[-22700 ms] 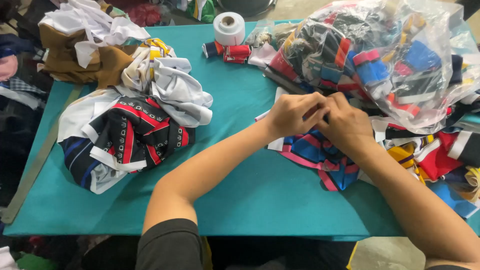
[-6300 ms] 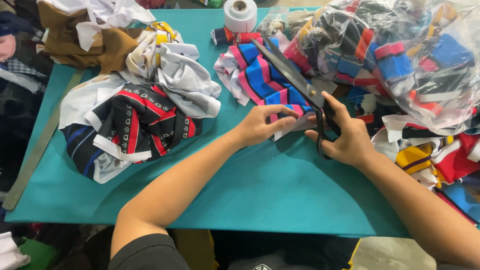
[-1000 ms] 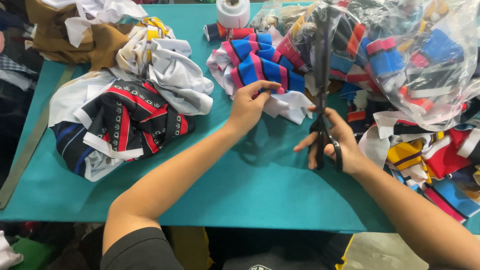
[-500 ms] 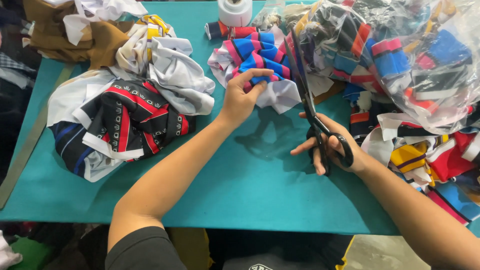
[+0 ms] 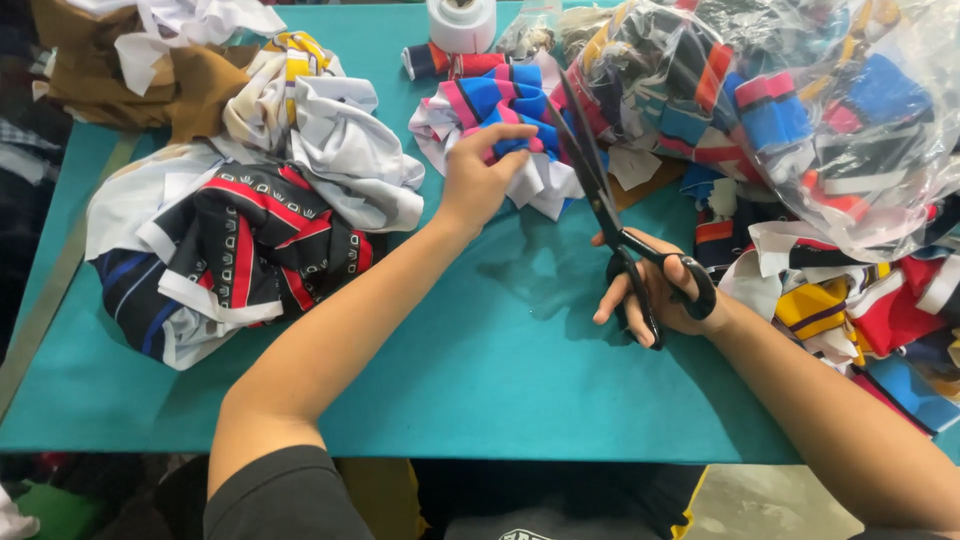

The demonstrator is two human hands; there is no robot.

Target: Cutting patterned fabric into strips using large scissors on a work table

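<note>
A person leans over a teal tabletop (image 5: pixel 480 370), both bare forearms stretched forward. The left hand (image 5: pixel 478 178) reaches to a bundle of striped fabric pieces (image 5: pixel 500 110) in blue, pink and white that lies at the far middle of the tabletop; its grip is closed on the near edge of that bundle, fingertips pinching a blue fold. The right hand (image 5: pixel 655 295) sits to the right and nearer the person, its fingers and thumb threaded through the black handles of a large pair of scissors (image 5: pixel 610 215). The grip is clamped on those handles. The long dark blades point away from the person, up toward the bundle and the clear plastic beyond, and appear nearly together; I cannot tell whether they touch the cloth.

On the right, a big clear plastic bag (image 5: pixel 800 110) bulges with more coloured fabric pieces, and loose scraps in yellow, red and blue spill beside it along the right edge. On the left rests a heap of garments (image 5: pixel 230 250), black with red and white stripes, with white cloth on top. Behind it lies a mustard-brown pile (image 5: pixel 130 75). At the far edge stands a white roll of tape (image 5: pixel 462 20), with two small dark and red spools (image 5: pixel 450 62) just beside it.
</note>
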